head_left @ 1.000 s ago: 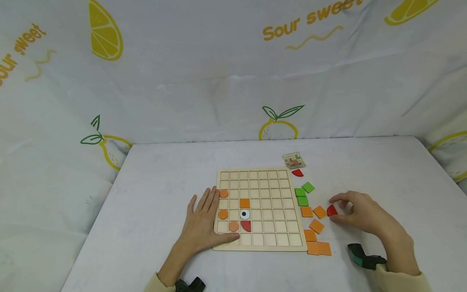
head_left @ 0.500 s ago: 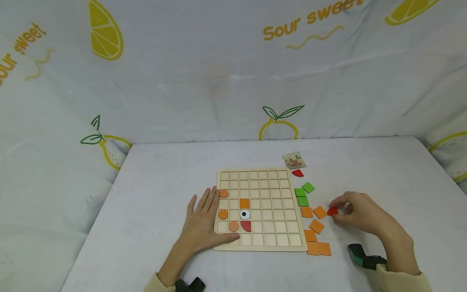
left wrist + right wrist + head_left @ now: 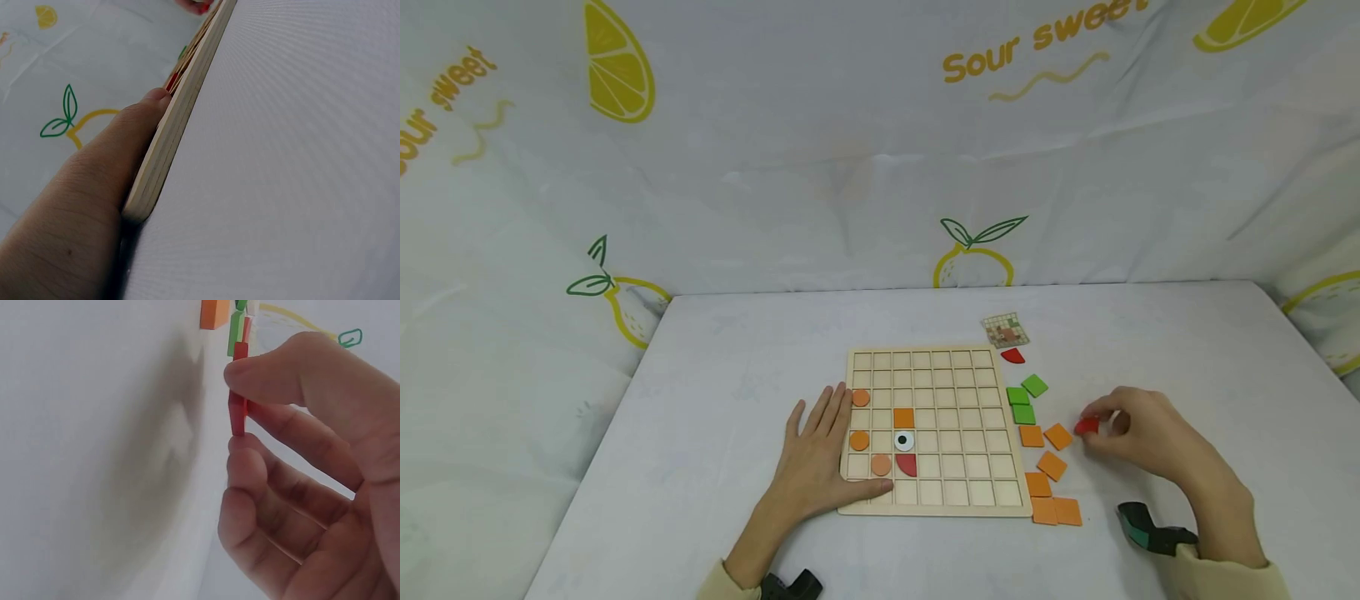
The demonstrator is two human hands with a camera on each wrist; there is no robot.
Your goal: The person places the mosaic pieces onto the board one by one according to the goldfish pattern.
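Lifted slightly vs. earlier frame, red qtr-circle tile (image 3: 1086, 426) is pinched btwn R hand (image 3: 1138, 429) thumb & fingers; L hand (image 3: 811, 467), thumb spread apart, rests on wooden grid board (image 3: 952, 441).

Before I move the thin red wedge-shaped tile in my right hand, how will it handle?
The red wedge-shaped tile, pinched unbent by your right hand, is probably stiff. Small beside that hand, it's likely light. Its flat, thin shape should slide rather than roll.
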